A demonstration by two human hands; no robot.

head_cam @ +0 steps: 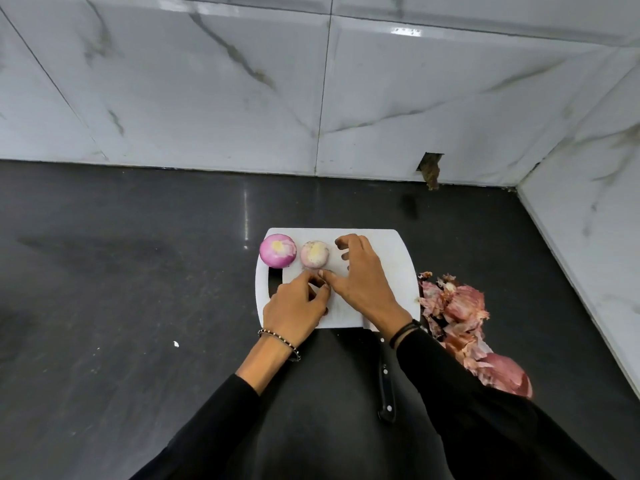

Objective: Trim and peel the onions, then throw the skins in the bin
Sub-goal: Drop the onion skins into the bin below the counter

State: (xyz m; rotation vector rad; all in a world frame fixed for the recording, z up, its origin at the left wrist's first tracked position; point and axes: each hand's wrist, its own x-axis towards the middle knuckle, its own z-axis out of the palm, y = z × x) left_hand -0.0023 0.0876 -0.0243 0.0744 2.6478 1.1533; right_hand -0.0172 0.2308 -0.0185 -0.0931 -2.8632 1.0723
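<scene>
On the board (391, 251): both onions (278, 251) were peeled.
Skins (460, 306): heaped at 3 o'clock, unbinned.
Fingers: left hand (294, 306), grasp unclear; right hand (363, 282), released.

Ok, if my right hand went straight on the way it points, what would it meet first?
Probably the paler peeled onion, just ahead of your right hand on the white board, though one view leaves height unclear.

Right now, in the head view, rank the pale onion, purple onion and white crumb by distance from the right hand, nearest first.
1. Pale onion: just left of the right hand, on the board.
2. Purple onion: farther left, at the board's far-left corner.
3. White crumb: far left, on the counter.
</scene>
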